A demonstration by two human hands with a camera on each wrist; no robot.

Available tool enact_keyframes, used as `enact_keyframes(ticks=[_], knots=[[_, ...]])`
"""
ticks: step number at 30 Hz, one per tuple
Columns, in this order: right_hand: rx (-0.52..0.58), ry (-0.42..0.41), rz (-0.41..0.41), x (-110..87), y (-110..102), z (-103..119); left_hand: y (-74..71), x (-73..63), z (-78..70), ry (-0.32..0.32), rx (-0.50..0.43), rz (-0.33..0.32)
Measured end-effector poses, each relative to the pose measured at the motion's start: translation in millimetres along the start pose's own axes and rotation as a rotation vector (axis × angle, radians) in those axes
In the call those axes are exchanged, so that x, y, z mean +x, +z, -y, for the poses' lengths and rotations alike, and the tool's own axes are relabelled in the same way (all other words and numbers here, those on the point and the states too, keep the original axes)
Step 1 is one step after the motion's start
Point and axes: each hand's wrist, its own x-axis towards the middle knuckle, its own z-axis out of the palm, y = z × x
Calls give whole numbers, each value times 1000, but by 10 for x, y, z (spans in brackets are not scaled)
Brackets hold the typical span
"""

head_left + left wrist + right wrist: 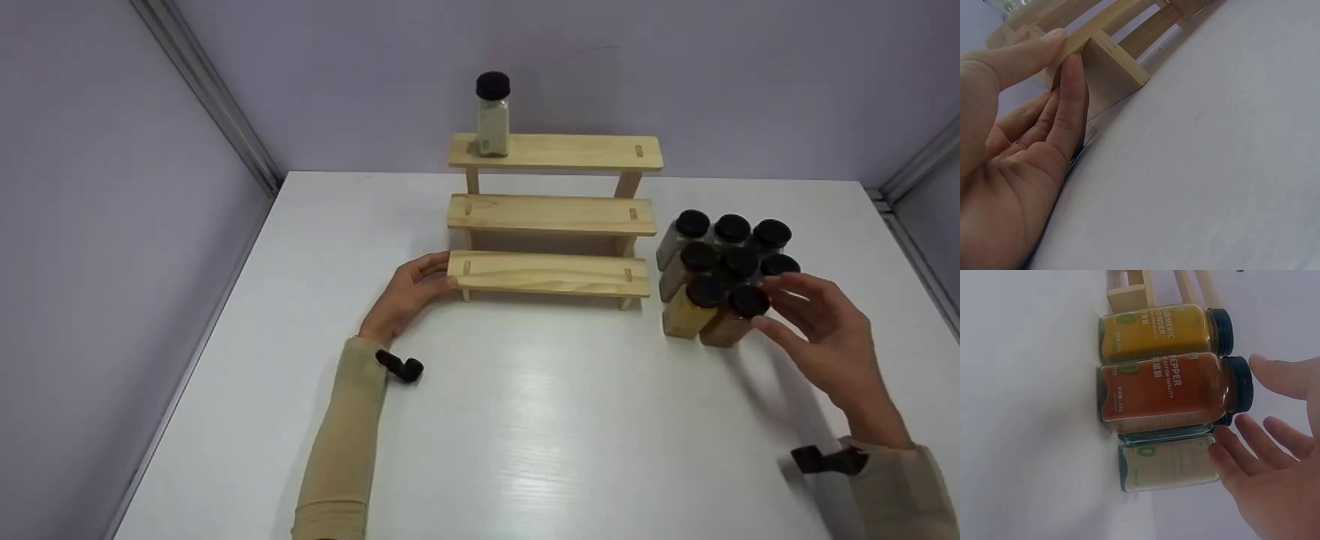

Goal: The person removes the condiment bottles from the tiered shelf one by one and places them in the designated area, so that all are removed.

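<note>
My left hand (409, 296) pinches the left end of the lowest step of a three-step wooden shelf (555, 274). In the left wrist view the thumb lies on top of the board and the fingers are under it. My right hand (829, 341) is at the near right side of a cluster of black-capped spice jars, thumb and fingers apart. Its thumb is by the cap of a red pepper jar (1162, 394), while its fingertips reach a pale powder jar (1171, 464). A yellow turmeric powder jar (1154, 333) stands beside the pepper jar.
One pale spice jar (493, 124) stands at the left of the top step. Several more jars, among them a back one (686, 232), stand close together right of the shelf. Walls border the white table (525, 420) at the back and sides.
</note>
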Motion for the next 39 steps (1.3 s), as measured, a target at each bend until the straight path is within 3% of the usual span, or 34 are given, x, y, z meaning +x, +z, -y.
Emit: enact_keyframes(ticks=[8, 16, 25, 36, 39], knots=[[103, -52, -20, 128, 83, 182, -3, -5, 6, -11, -24, -6], [-28, -75, 28, 321, 273, 345, 4, -11, 6, -37, -37, -11], [-156, -118, 83, 646, 647, 458, 14, 4, -13, -23, -8, -4], [-162, -44, 127, 1115, 1142, 589, 12, 14, 1, -7, -10, 3], [-142, -67, 146, 1227, 1261, 610, 12, 9, -3, 3, -4, -5]])
